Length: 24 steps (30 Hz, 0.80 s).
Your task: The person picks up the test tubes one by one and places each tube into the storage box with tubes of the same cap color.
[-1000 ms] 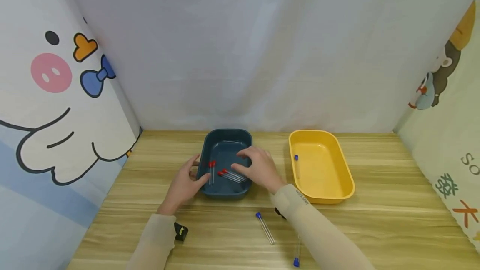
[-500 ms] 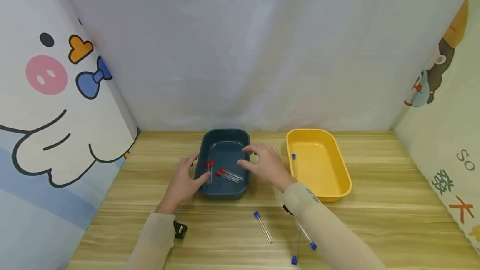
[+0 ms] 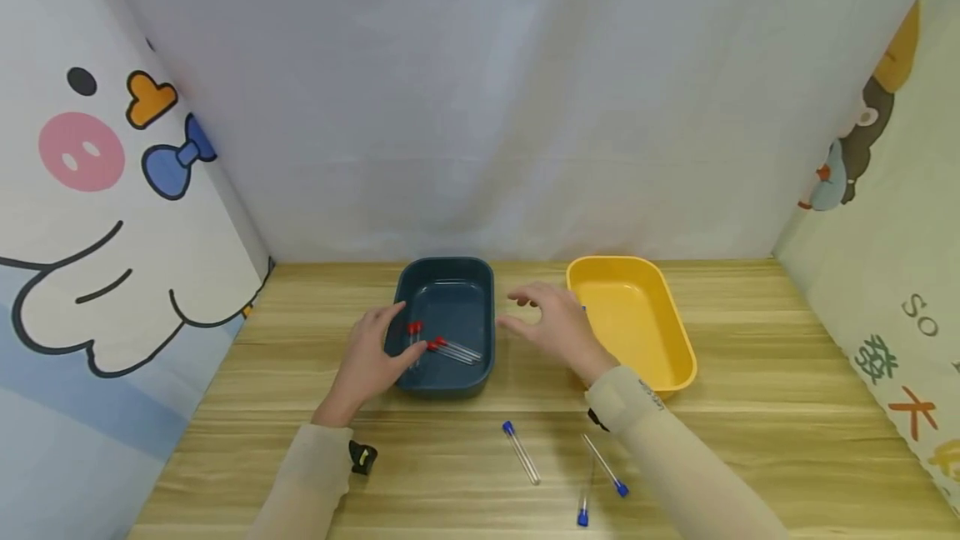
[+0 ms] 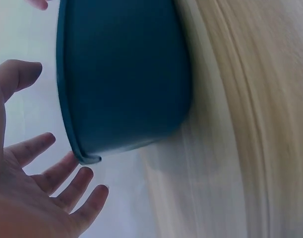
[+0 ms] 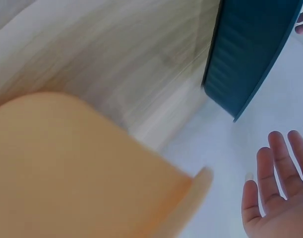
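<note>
A dark blue tray [image 3: 452,297] holds several clear tubes with red caps [image 3: 459,352]. My left hand [image 3: 369,358] is at its left side, thumb and fingers spread around the rim and gripping nothing; the left wrist view shows the fingertips [image 4: 84,174] right by the tray's corner. Between the two trays hangs my right hand [image 3: 558,325], its fingers loosely bent with nothing in them. A yellow tray [image 3: 637,319] stands just right of that hand, which hides most of a blue-capped tube inside it.
On the wooden table in front of the trays lie blue-capped tubes: a pair side by side [image 3: 522,454], one slanting tube [image 3: 604,465] and another tube [image 3: 584,500] nearer the front edge. A pale curtain [image 3: 480,107] closes off the back, with printed cloths at both sides.
My right hand has drawn back from over the dark blue tray, moving right toward the yellow one. The left hand has stayed at the dark blue tray's left rim. The view has shifted slightly.
</note>
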Each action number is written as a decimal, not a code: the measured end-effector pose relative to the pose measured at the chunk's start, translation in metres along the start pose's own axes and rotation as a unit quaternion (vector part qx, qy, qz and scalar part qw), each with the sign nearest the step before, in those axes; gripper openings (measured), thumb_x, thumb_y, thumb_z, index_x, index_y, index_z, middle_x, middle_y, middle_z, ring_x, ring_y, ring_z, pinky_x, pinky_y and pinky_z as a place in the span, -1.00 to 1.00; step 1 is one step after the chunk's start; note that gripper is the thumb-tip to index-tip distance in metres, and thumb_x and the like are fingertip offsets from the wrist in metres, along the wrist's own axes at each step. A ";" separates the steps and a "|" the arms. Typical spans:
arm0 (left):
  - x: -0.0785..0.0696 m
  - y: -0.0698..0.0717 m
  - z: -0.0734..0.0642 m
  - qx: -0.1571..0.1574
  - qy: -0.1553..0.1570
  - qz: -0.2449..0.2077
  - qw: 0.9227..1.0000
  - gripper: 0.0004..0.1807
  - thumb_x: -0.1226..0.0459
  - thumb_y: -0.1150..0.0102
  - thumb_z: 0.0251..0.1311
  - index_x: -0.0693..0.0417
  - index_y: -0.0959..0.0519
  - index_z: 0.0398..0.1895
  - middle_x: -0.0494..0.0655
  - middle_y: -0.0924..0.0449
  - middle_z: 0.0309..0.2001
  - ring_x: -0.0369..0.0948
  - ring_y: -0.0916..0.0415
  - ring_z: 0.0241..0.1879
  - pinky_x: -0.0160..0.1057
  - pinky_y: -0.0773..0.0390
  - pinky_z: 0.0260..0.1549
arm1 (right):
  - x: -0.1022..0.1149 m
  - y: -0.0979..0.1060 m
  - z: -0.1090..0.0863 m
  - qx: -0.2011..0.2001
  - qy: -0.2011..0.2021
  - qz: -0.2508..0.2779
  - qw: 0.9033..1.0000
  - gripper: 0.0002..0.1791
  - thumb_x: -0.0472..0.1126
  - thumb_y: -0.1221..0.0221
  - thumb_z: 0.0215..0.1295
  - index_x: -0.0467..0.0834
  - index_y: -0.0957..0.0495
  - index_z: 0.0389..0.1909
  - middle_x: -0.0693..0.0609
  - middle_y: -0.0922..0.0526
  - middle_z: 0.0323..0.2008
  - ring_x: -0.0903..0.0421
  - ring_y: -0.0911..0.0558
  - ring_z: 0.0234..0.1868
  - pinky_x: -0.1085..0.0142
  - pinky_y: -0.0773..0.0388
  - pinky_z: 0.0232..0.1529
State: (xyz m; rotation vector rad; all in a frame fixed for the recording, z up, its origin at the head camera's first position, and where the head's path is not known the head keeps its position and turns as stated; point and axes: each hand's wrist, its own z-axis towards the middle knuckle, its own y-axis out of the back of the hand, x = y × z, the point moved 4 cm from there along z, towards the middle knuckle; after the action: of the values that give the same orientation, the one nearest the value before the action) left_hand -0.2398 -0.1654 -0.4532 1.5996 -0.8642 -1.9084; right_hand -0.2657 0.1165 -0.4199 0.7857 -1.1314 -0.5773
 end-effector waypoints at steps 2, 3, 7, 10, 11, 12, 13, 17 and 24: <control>-0.004 -0.001 0.000 0.003 -0.001 0.000 1.000 -0.18 0.05 -0.36 0.31 0.04 -0.28 0.57 0.25 -0.27 0.48 0.26 -0.20 0.46 0.37 -0.34 0.35 | -0.002 0.005 -0.003 0.000 -0.007 0.002 1.000 -0.52 0.10 -0.38 0.31 -0.07 -0.68 0.15 -0.06 -0.74 0.09 -0.06 -0.64 0.09 -0.12 -0.37 0.32; -0.006 -0.002 0.000 0.003 -0.003 -0.002 1.000 -0.18 0.04 -0.37 0.31 0.03 -0.28 0.57 0.25 -0.27 0.48 0.25 -0.20 0.47 0.37 -0.34 0.35 | -0.003 0.007 -0.004 -0.001 -0.010 0.003 1.000 -0.51 0.10 -0.38 0.31 -0.07 -0.68 0.15 -0.07 -0.74 0.09 -0.06 -0.63 0.09 -0.12 -0.37 0.32; -0.013 -0.005 -0.002 -0.003 -0.024 -0.002 1.000 -0.19 0.05 -0.39 0.29 0.03 -0.32 0.55 0.23 -0.31 0.47 0.24 -0.23 0.46 0.35 -0.35 0.35 | -0.008 0.015 -0.009 -0.008 -0.016 -0.001 1.000 -0.51 0.12 -0.37 0.32 -0.06 -0.68 0.15 -0.06 -0.74 0.08 -0.06 -0.63 0.07 -0.11 -0.40 0.30; -0.019 -0.008 -0.004 -0.017 -0.050 0.002 0.999 -0.21 0.08 -0.42 0.26 0.08 -0.37 0.51 0.23 -0.37 0.42 0.25 -0.29 0.42 0.33 -0.37 0.33 | -0.013 0.019 -0.013 -0.016 -0.018 0.001 1.000 -0.51 0.11 -0.37 0.31 -0.06 -0.68 0.16 -0.05 -0.74 0.05 -0.08 -0.64 0.05 -0.12 -0.40 0.29; -0.021 -0.008 -0.005 -0.023 -0.058 0.003 0.998 -0.22 0.09 -0.44 0.24 0.10 -0.39 0.50 0.23 -0.39 0.40 0.25 -0.31 0.40 0.32 -0.39 0.32 | -0.015 0.021 -0.015 -0.018 -0.017 0.004 1.000 -0.51 0.10 -0.38 0.31 -0.07 -0.68 0.16 -0.06 -0.75 0.04 -0.10 -0.65 0.04 -0.13 -0.41 0.27; -0.023 -0.009 -0.006 -0.029 -0.065 0.004 0.997 -0.22 0.10 -0.45 0.23 0.11 -0.40 0.48 0.24 -0.41 0.38 0.25 -0.33 0.39 0.32 -0.40 0.31 | -0.016 0.022 -0.017 -0.020 -0.018 0.006 1.000 -0.51 0.10 -0.38 0.31 -0.07 -0.67 0.16 -0.06 -0.75 0.03 -0.11 -0.65 0.03 -0.13 -0.42 0.26; -0.025 -0.009 -0.007 -0.034 -0.072 0.005 0.997 -0.22 0.11 -0.46 0.22 0.12 -0.41 0.47 0.24 -0.43 0.37 0.24 -0.35 0.36 0.30 -0.42 0.29 | -0.018 0.024 -0.019 -0.022 -0.018 0.008 1.000 -0.51 0.09 -0.38 0.31 -0.07 -0.67 0.16 -0.07 -0.75 0.02 -0.12 -0.65 0.03 -0.13 -0.42 0.25; -0.032 -0.011 -0.011 -0.050 -0.097 0.011 0.994 -0.24 0.12 -0.48 0.19 0.13 -0.44 0.44 0.21 -0.46 0.34 0.20 -0.41 0.31 0.28 -0.45 0.26 | -0.026 0.029 -0.026 -0.027 -0.025 0.009 0.999 -0.51 0.07 -0.38 0.32 -0.10 -0.67 0.17 -0.09 -0.74 0.03 -0.13 -0.65 0.02 -0.10 -0.46 0.19; -0.046 -0.015 -0.015 -0.045 -0.109 0.012 0.993 -0.26 0.12 -0.49 0.18 0.09 -0.47 0.42 0.18 -0.47 0.35 0.19 -0.40 0.34 0.31 -0.40 0.30 | -0.041 0.042 -0.036 -0.050 -0.030 0.004 0.998 -0.54 0.04 -0.37 0.34 -0.14 -0.67 0.14 -0.12 -0.74 0.02 -0.12 -0.65 -0.01 -0.11 -0.44 0.17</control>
State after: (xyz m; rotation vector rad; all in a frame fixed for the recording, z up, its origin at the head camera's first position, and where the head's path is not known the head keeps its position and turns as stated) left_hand -0.2159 -0.1237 -0.4353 1.3407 -0.8665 -2.1028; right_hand -0.2445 0.1822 -0.4173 0.6823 -1.1519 -0.6500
